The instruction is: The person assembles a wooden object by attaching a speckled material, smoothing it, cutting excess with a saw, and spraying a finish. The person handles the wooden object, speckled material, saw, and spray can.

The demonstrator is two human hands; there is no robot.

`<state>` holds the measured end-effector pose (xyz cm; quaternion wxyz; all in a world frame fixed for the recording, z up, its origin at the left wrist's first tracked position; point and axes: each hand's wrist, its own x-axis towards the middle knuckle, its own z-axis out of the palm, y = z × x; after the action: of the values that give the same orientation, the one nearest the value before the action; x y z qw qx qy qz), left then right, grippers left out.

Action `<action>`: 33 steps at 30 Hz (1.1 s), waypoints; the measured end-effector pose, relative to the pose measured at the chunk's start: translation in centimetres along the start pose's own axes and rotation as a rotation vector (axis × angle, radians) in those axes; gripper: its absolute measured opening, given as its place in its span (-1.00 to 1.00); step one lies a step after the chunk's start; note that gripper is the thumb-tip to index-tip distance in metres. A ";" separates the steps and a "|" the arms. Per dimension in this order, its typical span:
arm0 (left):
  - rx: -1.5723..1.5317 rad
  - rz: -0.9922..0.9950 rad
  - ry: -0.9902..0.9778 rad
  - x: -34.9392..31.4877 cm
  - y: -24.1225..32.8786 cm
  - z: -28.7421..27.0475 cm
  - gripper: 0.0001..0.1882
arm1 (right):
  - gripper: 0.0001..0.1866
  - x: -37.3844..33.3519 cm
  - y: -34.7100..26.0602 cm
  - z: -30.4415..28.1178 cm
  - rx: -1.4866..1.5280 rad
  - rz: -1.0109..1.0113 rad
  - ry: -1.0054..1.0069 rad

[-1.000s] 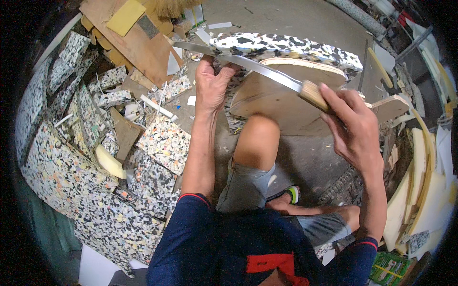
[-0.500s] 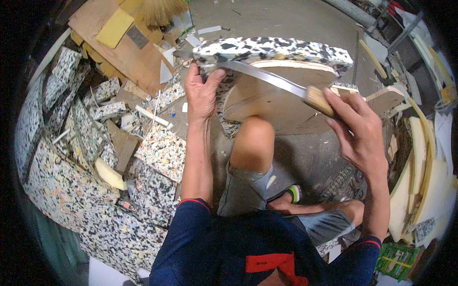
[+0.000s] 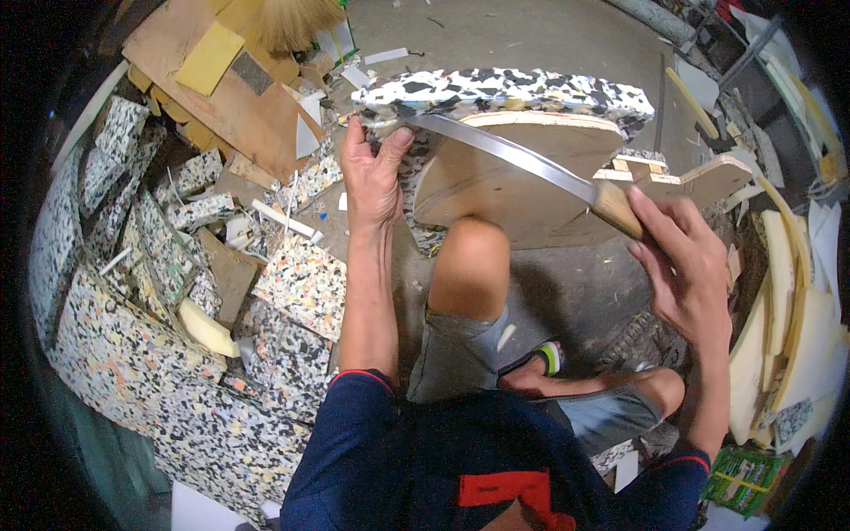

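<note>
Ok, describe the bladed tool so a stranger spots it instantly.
Find the broad wooden panel beyond the raised knee. Across it slants the bladed tool, held in the right hand. Its shiny metal blade and wooden handle set it apart from the panel and speckled foam.

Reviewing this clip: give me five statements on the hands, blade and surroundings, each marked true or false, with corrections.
1. The right hand grips a brown wooden handle. True.
2. The left hand grips that handle too. False: the left hand is at the left end of the black-and-white speckled foam block.
3. The long silver metal blade crosses in front of the tan curved plywood board. True.
4. A yellow straw broom lies lower right. False: the broom is at the top, left of centre.
5. A flat yellow rectangular sheet is upper left. True.
</note>
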<state>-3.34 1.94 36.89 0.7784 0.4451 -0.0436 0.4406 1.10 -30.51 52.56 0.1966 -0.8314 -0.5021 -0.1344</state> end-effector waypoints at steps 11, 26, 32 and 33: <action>-0.027 -0.006 -0.015 0.1 0.0 -0.1 -0.49 | -0.37 1.2 -0.3 2.1 0.036 0.019 -0.002; -0.023 0.047 -0.017 -0.1 0.0 0.3 -0.50 | -0.38 2.2 -1.7 2.5 0.016 0.068 -0.004; 0.021 0.040 -0.022 -0.2 0.3 0.1 -0.50 | -0.38 0.3 -2.2 0.9 -0.061 0.080 -0.015; 0.023 0.031 -0.009 -0.1 0.4 0.2 -0.50 | -0.37 0.7 -2.5 1.0 -0.053 0.082 -0.011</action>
<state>-3.63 1.81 37.16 0.7662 0.4551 -0.0488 0.4511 -0.77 -28.41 52.43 0.1769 -0.8568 -0.4650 -0.1352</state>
